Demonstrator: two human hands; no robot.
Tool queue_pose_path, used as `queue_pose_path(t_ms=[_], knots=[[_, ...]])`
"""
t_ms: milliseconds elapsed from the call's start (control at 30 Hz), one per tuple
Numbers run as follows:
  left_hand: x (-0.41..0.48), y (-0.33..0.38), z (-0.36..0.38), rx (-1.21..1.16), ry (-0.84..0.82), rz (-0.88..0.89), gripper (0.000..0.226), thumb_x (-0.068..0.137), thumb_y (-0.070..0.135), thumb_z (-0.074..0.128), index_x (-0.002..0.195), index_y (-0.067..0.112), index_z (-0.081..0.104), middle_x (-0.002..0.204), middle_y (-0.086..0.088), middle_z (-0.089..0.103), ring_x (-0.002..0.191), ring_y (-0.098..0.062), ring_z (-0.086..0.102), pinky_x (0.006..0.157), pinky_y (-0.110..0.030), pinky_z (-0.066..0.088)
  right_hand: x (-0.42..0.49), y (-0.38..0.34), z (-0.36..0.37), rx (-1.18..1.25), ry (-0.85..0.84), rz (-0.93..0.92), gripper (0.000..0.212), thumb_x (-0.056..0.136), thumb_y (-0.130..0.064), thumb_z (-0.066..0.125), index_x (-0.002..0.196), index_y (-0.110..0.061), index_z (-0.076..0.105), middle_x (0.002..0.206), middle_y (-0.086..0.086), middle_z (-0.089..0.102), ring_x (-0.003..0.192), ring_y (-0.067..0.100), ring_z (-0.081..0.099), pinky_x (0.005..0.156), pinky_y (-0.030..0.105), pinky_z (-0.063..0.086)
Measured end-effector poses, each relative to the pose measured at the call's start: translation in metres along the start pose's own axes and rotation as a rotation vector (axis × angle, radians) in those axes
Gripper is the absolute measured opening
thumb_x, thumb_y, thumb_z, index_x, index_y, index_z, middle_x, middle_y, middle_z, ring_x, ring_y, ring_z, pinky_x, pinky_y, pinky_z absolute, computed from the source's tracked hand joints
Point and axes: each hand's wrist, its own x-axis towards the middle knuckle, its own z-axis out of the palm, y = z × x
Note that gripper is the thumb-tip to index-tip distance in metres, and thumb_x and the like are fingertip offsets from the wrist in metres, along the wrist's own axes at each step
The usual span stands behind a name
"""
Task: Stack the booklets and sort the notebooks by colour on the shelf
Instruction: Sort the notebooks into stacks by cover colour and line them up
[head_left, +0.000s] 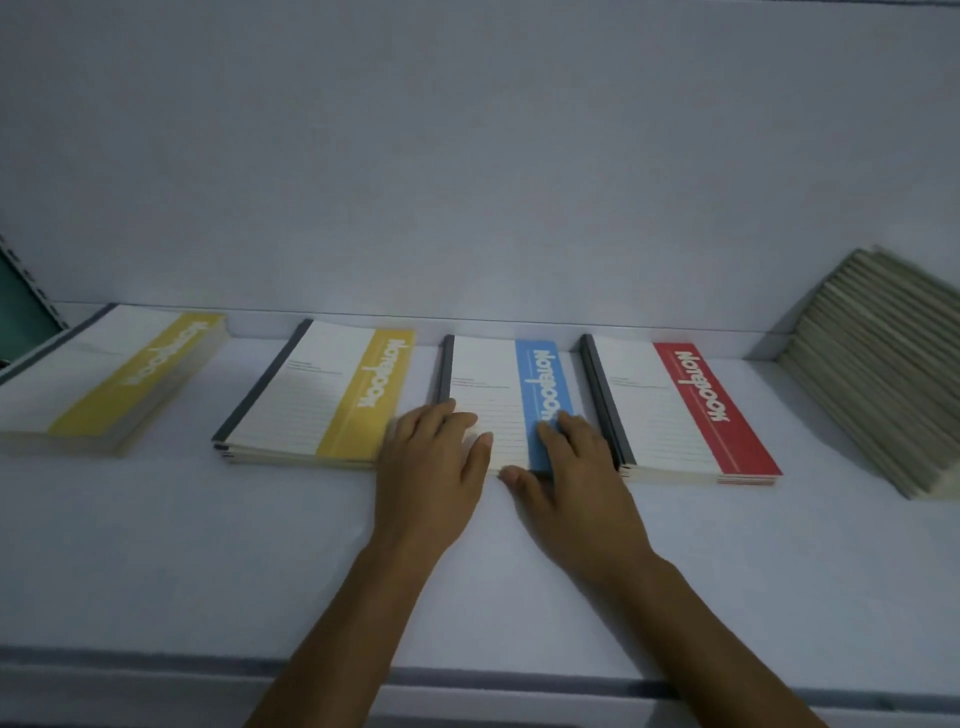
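Far-left pile: white-covered notebooks with a yellow band (114, 379), lying flat at 9 o'clock from the hands, well apart from them.
Second pile: white notebooks with a yellow band and dark spine (322, 395), just beside the left hand at its 10 o'clock.
Left hand (431, 467): fingers fairly straight, lying along the spine side of the blue pile, thumb on the cover; it clasps nothing.
Blue pile: white notebooks with a blue band (498, 384), flat on the white shelf (208, 545), between the second yellow pile and the red one.
Right hand (571, 478): fingers spread on the blue band, thumb against the front edge; it presses, it does not pinch.
Red pile: white notebooks with a red band (680, 410), at 2 o'clock from the right hand.
Booklets: grey-green thin booklets (883, 374), stacked but leaning, far off at 3 o'clock.
Handling: I judge these to be light, bendy paper covers that slide easily on each other; they are best held by the stiffer spine and the front edge, palms squaring the sides.
Writing: each band reads "Notebook" in white, turned sideways; the small print is too blurred to read.
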Motion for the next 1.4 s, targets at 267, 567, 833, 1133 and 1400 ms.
queue_pose_path(t_ms=[267,567,833,1133,1400], knots=[[0.004,0.0,0.006,-0.012,-0.007,-0.043,0.036,0.092,0.029,0.057,0.121,0.008,0.061,0.136,-0.01,0.053,0.123,-0.026,0.049,0.099,-0.034,0.04,0.004,0.003,0.001,0.044,0.044,-0.005,0.066,0.089,-0.059,0.048,0.142,-0.02,0.036,0.15,-0.002,0.029,0.138,0.013,0.021,0.107,0.027,0.032],[0.001,0.004,0.004,0.105,0.025,0.031,0.027,0.089,0.026,0.062,0.11,0.009,0.068,0.121,-0.01,0.063,0.115,-0.028,0.055,0.096,-0.042,0.045,0.006,0.003,0.002,0.068,0.07,-0.023,0.059,0.091,-0.057,0.045,0.138,-0.021,0.044,0.148,-0.001,0.034,0.136,0.014,0.027,0.106,0.03,0.035],[-0.005,0.011,0.002,0.225,0.069,0.108,0.016,0.088,0.023,0.061,0.098,0.014,0.069,0.102,-0.002,0.07,0.093,-0.023,0.063,0.078,-0.037,0.048,0.002,0.001,0.001,0.072,0.074,-0.016,0.057,0.091,-0.053,0.049,0.136,-0.019,0.045,0.146,0.002,0.037,0.134,0.018,0.03,0.105,0.031,0.037],[0.005,0.003,-0.015,0.06,0.078,0.071,0.029,0.095,0.034,0.048,0.117,0.022,0.064,0.125,0.005,0.061,0.116,-0.015,0.052,0.097,-0.031,0.037,-0.002,-0.021,-0.02,0.29,0.255,-0.004,0.041,0.089,-0.033,0.061,0.126,-0.015,0.056,0.135,0.005,0.051,0.127,0.019,0.043,0.098,0.023,0.032],[0.003,-0.066,-0.084,-0.084,0.2,0.021,0.024,0.094,0.029,0.053,0.111,0.019,0.067,0.12,0.004,0.064,0.115,-0.016,0.054,0.096,-0.032,0.04,0.006,-0.123,0.02,0.403,0.131,-0.135,0.025,0.093,-0.033,0.055,0.115,-0.022,0.06,0.116,-0.01,0.057,0.104,0.002,0.047,0.084,-0.002,0.024]])
